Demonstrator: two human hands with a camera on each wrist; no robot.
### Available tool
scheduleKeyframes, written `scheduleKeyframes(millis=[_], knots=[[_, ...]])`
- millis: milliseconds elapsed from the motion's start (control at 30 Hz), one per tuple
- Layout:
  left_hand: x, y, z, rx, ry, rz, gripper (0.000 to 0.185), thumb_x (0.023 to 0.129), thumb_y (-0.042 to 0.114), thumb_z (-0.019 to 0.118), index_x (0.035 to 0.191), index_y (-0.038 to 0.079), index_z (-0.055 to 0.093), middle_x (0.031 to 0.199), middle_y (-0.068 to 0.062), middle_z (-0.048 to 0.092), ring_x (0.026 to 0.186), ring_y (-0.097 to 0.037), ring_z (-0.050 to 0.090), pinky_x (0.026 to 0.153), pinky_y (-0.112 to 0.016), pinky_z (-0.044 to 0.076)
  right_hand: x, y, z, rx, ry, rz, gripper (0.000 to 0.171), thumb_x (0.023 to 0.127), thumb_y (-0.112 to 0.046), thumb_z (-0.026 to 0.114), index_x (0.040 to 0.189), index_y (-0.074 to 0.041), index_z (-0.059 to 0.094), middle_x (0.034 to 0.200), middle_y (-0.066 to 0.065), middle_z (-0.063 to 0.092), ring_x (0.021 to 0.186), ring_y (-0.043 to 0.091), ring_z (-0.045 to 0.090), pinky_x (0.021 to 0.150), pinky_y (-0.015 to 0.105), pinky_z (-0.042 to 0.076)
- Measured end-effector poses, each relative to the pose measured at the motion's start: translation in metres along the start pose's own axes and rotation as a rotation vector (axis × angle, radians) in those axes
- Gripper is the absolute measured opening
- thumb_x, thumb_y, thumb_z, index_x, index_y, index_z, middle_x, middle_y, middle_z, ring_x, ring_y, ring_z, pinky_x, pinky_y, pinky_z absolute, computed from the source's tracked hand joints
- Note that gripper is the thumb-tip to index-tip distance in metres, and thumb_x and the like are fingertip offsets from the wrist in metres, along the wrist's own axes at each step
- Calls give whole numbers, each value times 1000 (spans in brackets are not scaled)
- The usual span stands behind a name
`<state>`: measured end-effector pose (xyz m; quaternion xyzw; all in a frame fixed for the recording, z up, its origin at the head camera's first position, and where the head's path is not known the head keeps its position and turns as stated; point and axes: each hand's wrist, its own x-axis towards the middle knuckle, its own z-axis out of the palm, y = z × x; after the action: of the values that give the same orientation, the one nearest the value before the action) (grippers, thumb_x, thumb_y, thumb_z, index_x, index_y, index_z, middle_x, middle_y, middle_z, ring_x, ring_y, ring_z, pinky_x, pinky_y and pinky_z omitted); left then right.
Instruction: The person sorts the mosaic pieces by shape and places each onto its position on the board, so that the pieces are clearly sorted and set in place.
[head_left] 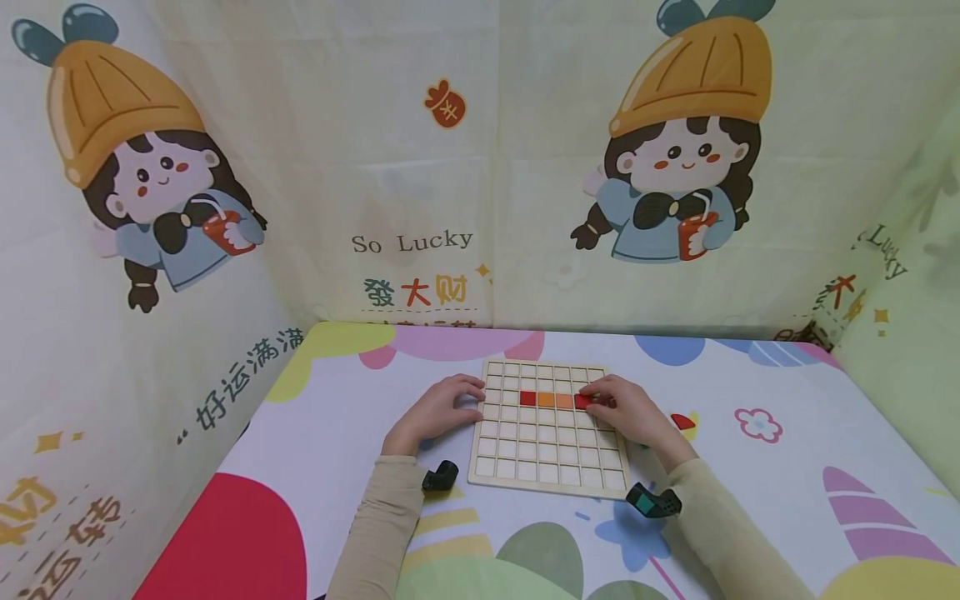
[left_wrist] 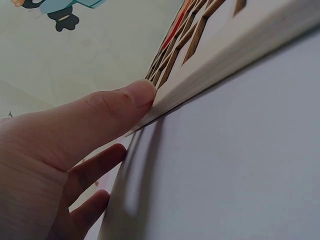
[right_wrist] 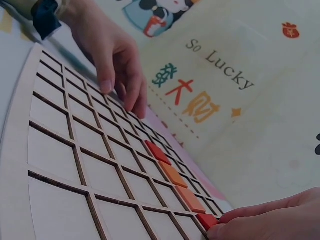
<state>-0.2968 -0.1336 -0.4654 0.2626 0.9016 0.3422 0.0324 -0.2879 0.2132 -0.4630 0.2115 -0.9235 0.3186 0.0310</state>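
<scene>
right hand (head_left: 628, 410) pinches end red tile (right_wrist: 206, 220), likely fitting it; next needs gentle pressing. left hand (head_left: 437, 412), fingers loose, touches board (head_left: 549, 457).

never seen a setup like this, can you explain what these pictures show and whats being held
There is no machine here, just a person's left hand and right hand, both bare. The wide picture comes from a camera worn on the head; the other two come from cameras on the wrists, each looking at that hand's work. On the patterned table lies a pale grid board with four tiles in one row: red, two orange, red. The left hand touches the board's left edge; its wrist view shows the thumb against it. The right hand's fingers pinch the end red tile, on the row's right in the head view.
</scene>
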Motion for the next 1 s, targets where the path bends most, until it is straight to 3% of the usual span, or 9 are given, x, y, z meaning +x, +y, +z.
scheduleKeyframes(millis=[333, 1000], knots=[[0, 0, 0, 8, 0, -1, 26, 87, 18, 74, 110, 7, 70, 134, -3, 57, 131, -24, 47, 112, -41, 35, -1, 0, 2, 7, 3, -6, 24, 90, -9, 69, 114, -6, 70, 105, 6, 61, 80, 16, 50, 69, 31, 45], [-1, 0, 1, 2, 10, 12, 25, 87, 17, 75, 109, 8, 71, 132, -3, 58, 129, -23, 48, 111, -41, 36, -3, 0, 7, 1, 58, -1, 22, 87, -11, 72, 109, -8, 71, 101, 5, 61, 81, 15, 53, 73, 33, 48]])
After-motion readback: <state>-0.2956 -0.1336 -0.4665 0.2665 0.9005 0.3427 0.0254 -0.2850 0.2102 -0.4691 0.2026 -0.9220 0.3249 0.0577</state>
